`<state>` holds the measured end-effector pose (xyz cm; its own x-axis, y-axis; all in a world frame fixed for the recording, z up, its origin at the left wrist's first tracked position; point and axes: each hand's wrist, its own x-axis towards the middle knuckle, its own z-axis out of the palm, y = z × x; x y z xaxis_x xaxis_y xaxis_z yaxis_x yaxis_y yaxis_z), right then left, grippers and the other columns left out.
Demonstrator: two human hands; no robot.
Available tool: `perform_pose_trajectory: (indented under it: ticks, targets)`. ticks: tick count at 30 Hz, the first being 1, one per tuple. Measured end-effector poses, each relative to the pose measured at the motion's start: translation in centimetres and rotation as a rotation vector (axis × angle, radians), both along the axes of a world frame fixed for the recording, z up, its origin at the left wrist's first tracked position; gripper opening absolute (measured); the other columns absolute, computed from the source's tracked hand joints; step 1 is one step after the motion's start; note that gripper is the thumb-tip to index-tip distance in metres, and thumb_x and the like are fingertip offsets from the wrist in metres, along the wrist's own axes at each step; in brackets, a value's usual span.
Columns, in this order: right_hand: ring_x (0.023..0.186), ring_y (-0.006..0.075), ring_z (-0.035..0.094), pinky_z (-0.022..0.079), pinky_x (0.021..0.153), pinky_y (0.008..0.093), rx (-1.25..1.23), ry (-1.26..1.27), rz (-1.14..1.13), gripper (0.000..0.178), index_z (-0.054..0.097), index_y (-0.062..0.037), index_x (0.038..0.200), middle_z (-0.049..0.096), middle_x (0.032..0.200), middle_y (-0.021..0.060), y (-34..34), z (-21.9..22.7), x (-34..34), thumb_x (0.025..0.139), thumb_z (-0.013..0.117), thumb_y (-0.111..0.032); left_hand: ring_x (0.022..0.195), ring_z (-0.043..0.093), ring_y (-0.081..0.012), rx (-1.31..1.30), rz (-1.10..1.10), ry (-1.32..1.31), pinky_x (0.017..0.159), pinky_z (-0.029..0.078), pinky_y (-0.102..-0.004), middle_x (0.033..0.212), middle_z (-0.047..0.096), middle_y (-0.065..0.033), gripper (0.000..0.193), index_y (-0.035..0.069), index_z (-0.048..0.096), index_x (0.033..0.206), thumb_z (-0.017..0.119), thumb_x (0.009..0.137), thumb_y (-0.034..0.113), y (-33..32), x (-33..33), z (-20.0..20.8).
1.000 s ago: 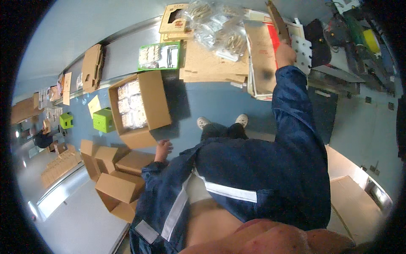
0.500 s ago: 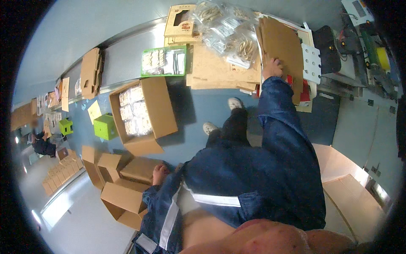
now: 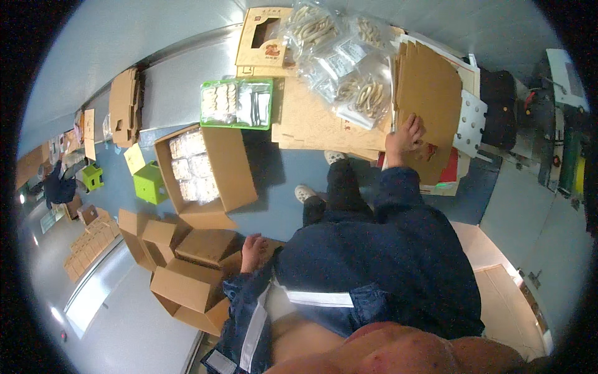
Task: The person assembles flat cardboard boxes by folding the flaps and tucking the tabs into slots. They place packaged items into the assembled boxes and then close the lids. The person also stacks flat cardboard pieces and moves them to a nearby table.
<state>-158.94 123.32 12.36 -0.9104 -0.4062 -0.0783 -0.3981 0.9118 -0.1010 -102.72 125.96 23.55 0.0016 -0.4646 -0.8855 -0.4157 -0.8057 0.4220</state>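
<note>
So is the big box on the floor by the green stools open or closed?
Open. The big cardboard box has its flaps spread outward, and pale packets are visible stacked inside it.

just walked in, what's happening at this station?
A person in dark blue workwear stands among cardboard cartons. Their right hand is reaching to a stack of flat cardboard sheets on the work surface, beside clear bags of pale snacks. Their left hand rests at an empty open carton low on the left. Another open carton on the floor holds packed bags, with a green-rimmed tray just above it.
</note>
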Motion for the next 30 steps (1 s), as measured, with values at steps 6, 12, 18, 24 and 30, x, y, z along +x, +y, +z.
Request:
perform_pose_trajectory:
  ticks: [6, 12, 18, 24, 30]
  targets:
    - [0.136, 0.0425, 0.039, 0.035, 0.110, 0.0518, 0.002, -0.019, 0.284, 0.088, 0.026, -0.0100, 0.154, 0.036, 0.153, 0.0176, 7.0, 4.4, -4.8, 0.079, 0.071, -0.013, 0.100, 0.065, -0.0234, -0.090, -0.322, 0.190, 0.085, 0.054, -0.0374, 0.131, 0.054, -0.0177, 0.065, 0.005, 0.034, 0.146, 0.068, 0.091, 0.015, -7.8, -14.2, -3.0]
    - [0.138, 0.0429, 0.036, 0.034, 0.111, 0.0532, -0.135, -0.097, 0.071, 0.073, 0.031, -0.0048, 0.151, 0.036, 0.151, 0.0209, 6.0, 2.1, -1.4, 0.088, 0.066, -0.020, 0.135, 0.042, -0.0389, -0.749, -1.272, 0.542, 0.106, 0.041, -0.0493, 0.145, 0.043, -0.0242, 0.073, 0.005, 0.037, 0.148, 0.071, 0.085, 0.020, -13.4, -41.1, -6.0]
    - [0.138, 0.0454, 0.033, 0.029, 0.112, 0.0589, 0.014, -0.107, 0.098, 0.078, 0.032, -0.0056, 0.151, 0.035, 0.152, 0.0201, 5.9, 2.4, -1.7, 0.082, 0.069, -0.011, 0.140, 0.036, -0.0355, -1.492, -1.675, 0.019, 0.115, 0.029, -0.0535, 0.151, 0.043, -0.0169, 0.061, 0.009, 0.050, 0.141, 0.062, 0.083, 0.021, -19.4, -55.2, -13.0]
    - [0.138, 0.0448, 0.032, 0.026, 0.112, 0.0618, -0.171, -0.260, 0.074, 0.087, 0.034, -0.0081, 0.150, 0.034, 0.151, 0.0189, 7.2, 0.3, -0.9, 0.073, 0.075, -0.005, 0.138, 0.037, -0.0349, -1.657, -1.787, -0.332, 0.111, 0.029, -0.0606, 0.149, 0.044, -0.0158, 0.062, 0.006, 0.045, 0.145, 0.055, 0.088, 0.027, -27.6, -62.9, -16.7]
    - [0.136, 0.0445, 0.034, 0.028, 0.111, 0.0601, -0.210, -0.244, 0.111, 0.093, 0.037, -0.0125, 0.149, 0.035, 0.151, 0.0169, 7.7, -2.3, -0.8, 0.066, 0.078, -0.003, 0.138, 0.038, -0.0315, -1.615, -1.728, -0.395, 0.112, 0.029, -0.0593, 0.145, 0.047, -0.0124, 0.058, 0.009, 0.045, 0.145, 0.055, 0.091, 0.027, -29.2, -64.2, -16.7]
